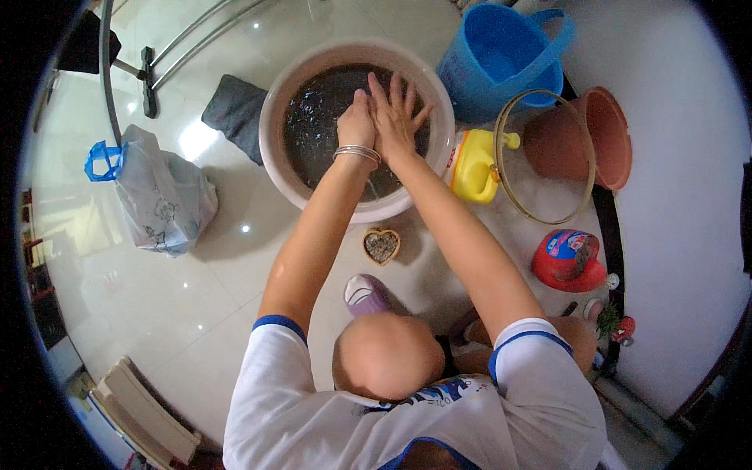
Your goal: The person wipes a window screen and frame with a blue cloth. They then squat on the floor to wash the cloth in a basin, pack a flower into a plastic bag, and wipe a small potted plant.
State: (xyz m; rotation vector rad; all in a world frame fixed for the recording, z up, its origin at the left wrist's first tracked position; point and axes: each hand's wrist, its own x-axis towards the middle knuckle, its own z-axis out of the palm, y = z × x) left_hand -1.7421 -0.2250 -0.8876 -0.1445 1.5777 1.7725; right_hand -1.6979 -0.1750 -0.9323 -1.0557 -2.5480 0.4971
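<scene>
Both my hands meet over a large round pale pot [276, 168] with dark, glinting contents [313, 117]. Whether that is wet soil or dark water, I cannot tell. My left hand [356, 124], with silvery bangles at its wrist, is closed against the side of my right hand; its palm side is hidden. My right hand [396, 121] has its fingers stretched out and spread, its back facing up. Just below the pot, a small heart-shaped pot [381, 246] with grainy grey filling stands on the floor.
To the right stand a blue watering can [489, 55], a yellow jug [474, 166], a brown flowerpot [611, 139], a ring-shaped hoop [501, 168] and a red cut-open container [568, 262]. A dark cloth [236, 117] and a plastic bag [164, 200] lie left.
</scene>
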